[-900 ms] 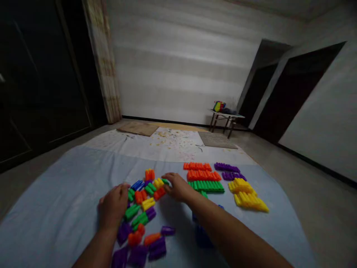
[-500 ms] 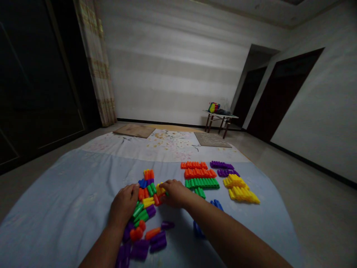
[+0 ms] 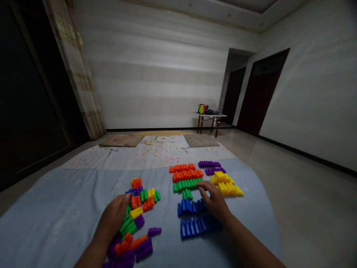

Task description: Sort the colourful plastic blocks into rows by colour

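Observation:
My left hand (image 3: 114, 216) rests at the left edge of a mixed pile of plastic pieces, its fingers together beside red-orange pieces (image 3: 136, 201); whether it holds one is hidden. My right hand (image 3: 213, 197) is over the right end of the upper blue row (image 3: 188, 207), close to the green row (image 3: 186, 185), thumb and fingers apart. No piece shows between them. A second blue row (image 3: 195, 226) lies nearer me. Purple pieces (image 3: 144, 249) and an orange one (image 3: 138, 242) lie at the near end of the pile.
Orange rows (image 3: 188, 175), purple rows (image 3: 209, 163) and yellow stacks (image 3: 230, 188) lie at the right of the cloth-covered table (image 3: 69, 208). Two flat boards (image 3: 122, 140) lie at its far side. A small table (image 3: 209, 115) with a colourful bag stands by the wall.
My right hand has moved from the mixed pile rightward to the blue and green rows, uncovering yellow and green pieces in the pile. My left hand stays beside it. The view has turned right.

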The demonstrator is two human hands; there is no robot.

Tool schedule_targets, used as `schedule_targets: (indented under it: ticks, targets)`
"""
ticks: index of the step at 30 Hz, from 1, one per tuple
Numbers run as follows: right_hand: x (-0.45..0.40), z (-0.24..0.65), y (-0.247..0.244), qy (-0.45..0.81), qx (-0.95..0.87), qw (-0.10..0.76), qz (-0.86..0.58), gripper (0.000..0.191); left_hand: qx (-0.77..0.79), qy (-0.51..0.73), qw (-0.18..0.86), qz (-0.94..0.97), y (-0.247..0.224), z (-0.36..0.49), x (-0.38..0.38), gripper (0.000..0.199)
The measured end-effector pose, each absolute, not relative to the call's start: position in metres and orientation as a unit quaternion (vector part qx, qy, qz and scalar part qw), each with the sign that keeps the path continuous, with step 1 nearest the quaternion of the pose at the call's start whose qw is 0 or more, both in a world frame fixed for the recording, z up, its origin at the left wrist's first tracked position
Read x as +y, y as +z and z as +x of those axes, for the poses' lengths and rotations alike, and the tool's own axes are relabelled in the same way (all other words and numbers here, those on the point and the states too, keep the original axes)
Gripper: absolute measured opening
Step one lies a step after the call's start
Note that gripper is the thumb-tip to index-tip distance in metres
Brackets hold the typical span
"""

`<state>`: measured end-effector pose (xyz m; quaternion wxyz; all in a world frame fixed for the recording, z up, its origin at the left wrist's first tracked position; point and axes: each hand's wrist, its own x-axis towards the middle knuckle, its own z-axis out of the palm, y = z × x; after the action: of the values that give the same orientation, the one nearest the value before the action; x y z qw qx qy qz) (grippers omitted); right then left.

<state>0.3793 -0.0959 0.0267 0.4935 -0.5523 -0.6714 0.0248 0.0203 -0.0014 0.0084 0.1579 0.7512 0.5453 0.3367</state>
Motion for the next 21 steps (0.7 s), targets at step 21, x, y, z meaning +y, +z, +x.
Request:
schedule_targets:
  ticks: [21]
  targets:
    - [-0.094,0.414,0.003,0.046,-0.59,0.554,-0.585,0.021,0.732,0.128,0.086,0.664,0.063,0.056,0.058,0.038]
